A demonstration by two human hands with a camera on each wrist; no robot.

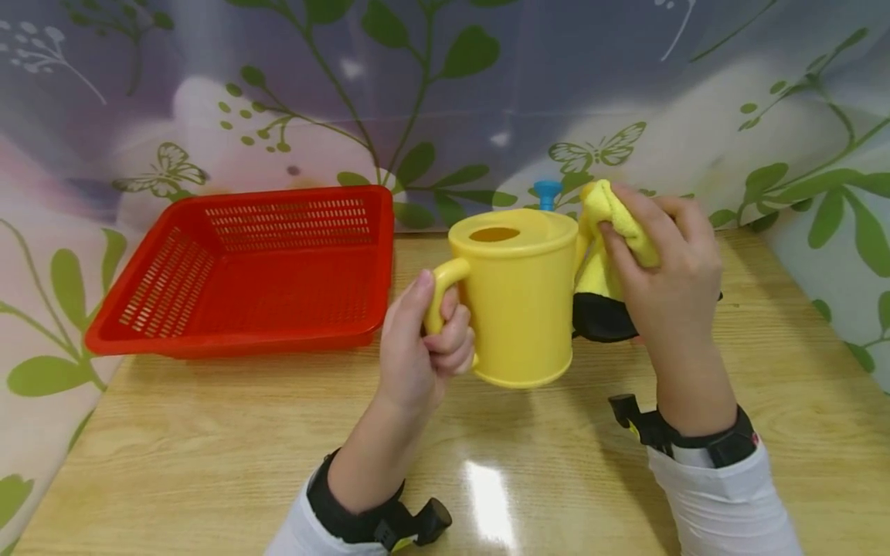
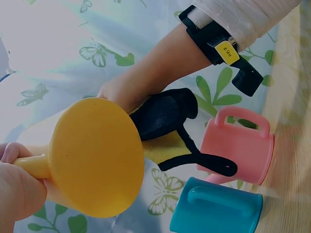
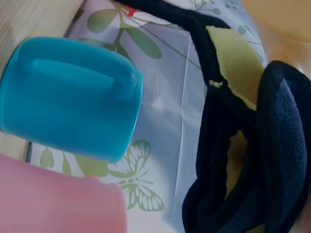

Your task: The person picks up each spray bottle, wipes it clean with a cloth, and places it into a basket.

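Observation:
A yellow watering can (image 1: 521,309) is held up over the table, its handle gripped by my left hand (image 1: 424,340). In the left wrist view the can's round base (image 2: 97,158) faces the camera. On its right side, my right hand (image 1: 670,266) pinches a yellow cloth with black edging (image 1: 603,274) at the spout, which the cloth partly covers. The cloth's dark side and black trim (image 3: 286,145) hang down in the right wrist view, where the right hand itself is almost wholly out of sight.
At the left of the table stands a red plastic basket (image 1: 239,344) with slotted walls. Behind the held can are a blue watering can (image 2: 218,208) and a pink one (image 2: 238,145), side by side on the wooden table (image 1: 556,479). A patterned curtain (image 1: 487,116) closes off the back.

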